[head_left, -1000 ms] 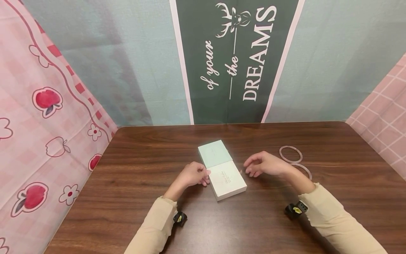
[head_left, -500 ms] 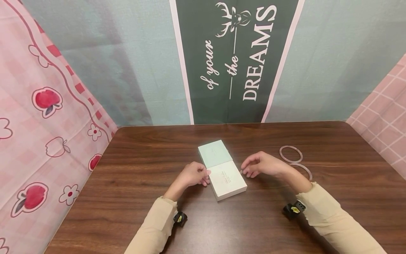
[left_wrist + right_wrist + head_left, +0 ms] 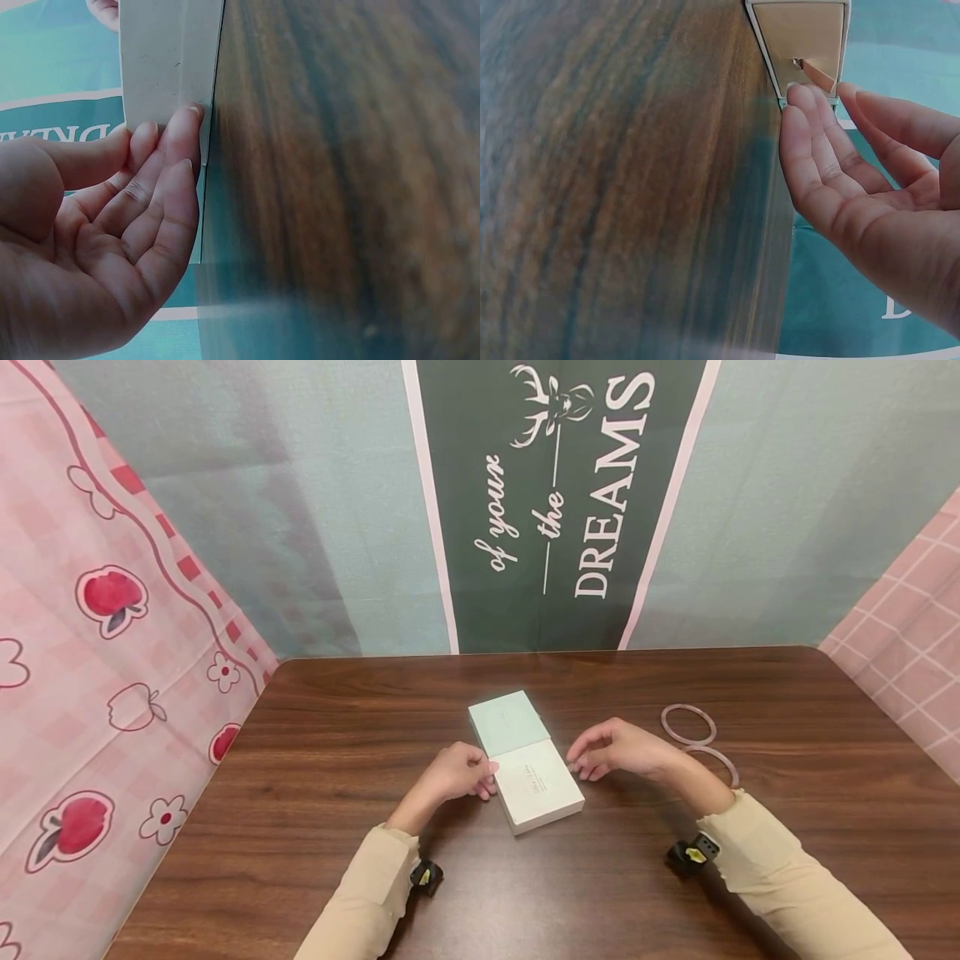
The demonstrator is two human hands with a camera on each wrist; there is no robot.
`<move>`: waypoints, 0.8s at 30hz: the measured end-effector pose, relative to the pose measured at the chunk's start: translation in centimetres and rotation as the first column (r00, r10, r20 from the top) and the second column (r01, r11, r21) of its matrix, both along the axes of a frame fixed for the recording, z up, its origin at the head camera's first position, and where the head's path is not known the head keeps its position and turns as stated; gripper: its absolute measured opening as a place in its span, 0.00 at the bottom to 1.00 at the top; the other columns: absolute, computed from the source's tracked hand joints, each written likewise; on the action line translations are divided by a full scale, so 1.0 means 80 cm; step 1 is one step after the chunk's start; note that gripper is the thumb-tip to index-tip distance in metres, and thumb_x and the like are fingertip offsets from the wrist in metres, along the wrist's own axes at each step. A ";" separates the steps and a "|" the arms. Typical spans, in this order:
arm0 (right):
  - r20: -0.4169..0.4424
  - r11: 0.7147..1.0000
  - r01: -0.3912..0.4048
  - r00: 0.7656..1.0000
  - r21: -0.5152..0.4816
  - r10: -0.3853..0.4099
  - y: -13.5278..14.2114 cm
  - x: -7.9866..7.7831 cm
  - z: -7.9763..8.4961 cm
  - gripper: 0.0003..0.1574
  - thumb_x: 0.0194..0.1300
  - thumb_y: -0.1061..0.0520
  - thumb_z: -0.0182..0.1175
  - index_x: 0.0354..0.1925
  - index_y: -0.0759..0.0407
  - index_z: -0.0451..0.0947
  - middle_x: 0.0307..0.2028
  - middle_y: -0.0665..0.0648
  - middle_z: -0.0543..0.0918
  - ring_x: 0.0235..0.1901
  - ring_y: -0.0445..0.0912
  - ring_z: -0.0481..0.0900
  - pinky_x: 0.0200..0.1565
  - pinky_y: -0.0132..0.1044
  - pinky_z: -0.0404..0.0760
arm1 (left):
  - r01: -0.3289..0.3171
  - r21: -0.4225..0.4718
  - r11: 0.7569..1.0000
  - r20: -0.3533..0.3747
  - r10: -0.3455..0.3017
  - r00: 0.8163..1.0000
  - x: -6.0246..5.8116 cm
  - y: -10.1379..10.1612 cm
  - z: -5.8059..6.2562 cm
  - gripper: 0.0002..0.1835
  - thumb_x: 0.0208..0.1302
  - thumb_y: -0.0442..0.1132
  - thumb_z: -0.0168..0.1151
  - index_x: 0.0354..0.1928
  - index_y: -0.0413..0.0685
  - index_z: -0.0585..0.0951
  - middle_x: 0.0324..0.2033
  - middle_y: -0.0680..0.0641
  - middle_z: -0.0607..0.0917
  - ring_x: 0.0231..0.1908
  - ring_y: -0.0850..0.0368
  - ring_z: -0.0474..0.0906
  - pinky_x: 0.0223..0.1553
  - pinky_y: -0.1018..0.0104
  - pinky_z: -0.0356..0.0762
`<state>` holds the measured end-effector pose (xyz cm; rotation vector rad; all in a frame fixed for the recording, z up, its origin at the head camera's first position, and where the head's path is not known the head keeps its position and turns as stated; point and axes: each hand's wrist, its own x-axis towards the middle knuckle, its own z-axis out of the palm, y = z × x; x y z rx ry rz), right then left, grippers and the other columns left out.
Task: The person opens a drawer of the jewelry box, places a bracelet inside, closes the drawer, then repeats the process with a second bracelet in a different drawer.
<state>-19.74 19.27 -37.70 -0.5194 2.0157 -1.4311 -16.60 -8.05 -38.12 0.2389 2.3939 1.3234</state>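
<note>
A flat box (image 3: 536, 781), white on its near half and mint green (image 3: 510, 722) on its far half, lies on the table in the head view. My left hand (image 3: 461, 771) grips its left side at the white half, with one fingertip over the top edge. In the left wrist view, the fingers (image 3: 176, 195) of that hand meet the box's white side wall (image 3: 169, 67). Opposite, my right hand (image 3: 618, 747) is at the box's right side. A small tan pull tab (image 3: 819, 77) sticks out from the box's tan end panel (image 3: 802, 34), its tip pinched by my right fingertips.
Two pale pink rings (image 3: 688, 724) lie beyond the right forearm, the nearer one partly behind it. The brown wooden table (image 3: 360, 710) ends at a hanging cloth (image 3: 360, 568) with printed lettering. Patterned pink cloths stand on both sides.
My right hand has moved slightly left to the box's side and taken the pull tab. My left hand and the box have stayed in place.
</note>
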 end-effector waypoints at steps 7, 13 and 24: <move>0.026 1.000 0.004 1.000 0.007 -0.004 -0.001 0.000 0.000 0.11 0.59 0.70 0.56 0.39 0.80 0.75 0.33 0.68 0.80 0.32 0.53 0.80 0.38 0.45 0.80 | -0.003 0.009 1.000 0.002 0.003 1.000 -0.001 0.001 -0.002 0.14 0.64 0.35 0.56 0.23 0.32 0.77 0.20 0.43 0.83 0.19 0.56 0.80 0.24 0.68 0.76; 0.015 1.000 -0.002 1.000 0.026 0.002 0.000 0.001 -0.001 0.11 0.59 0.70 0.56 0.39 0.80 0.75 0.33 0.68 0.81 0.32 0.51 0.80 0.38 0.44 0.80 | 0.001 0.009 1.000 0.002 -0.001 1.000 0.000 0.001 -0.002 0.14 0.64 0.35 0.56 0.23 0.32 0.77 0.20 0.43 0.83 0.19 0.57 0.79 0.24 0.68 0.76; 0.007 1.000 -0.008 1.000 0.030 0.007 0.000 0.000 -0.003 0.10 0.59 0.71 0.55 0.37 0.80 0.77 0.33 0.68 0.81 0.32 0.51 0.80 0.38 0.44 0.80 | 0.003 0.010 1.000 -0.004 -0.003 1.000 -0.001 0.000 -0.003 0.14 0.64 0.35 0.56 0.23 0.32 0.78 0.20 0.43 0.83 0.19 0.56 0.80 0.24 0.68 0.76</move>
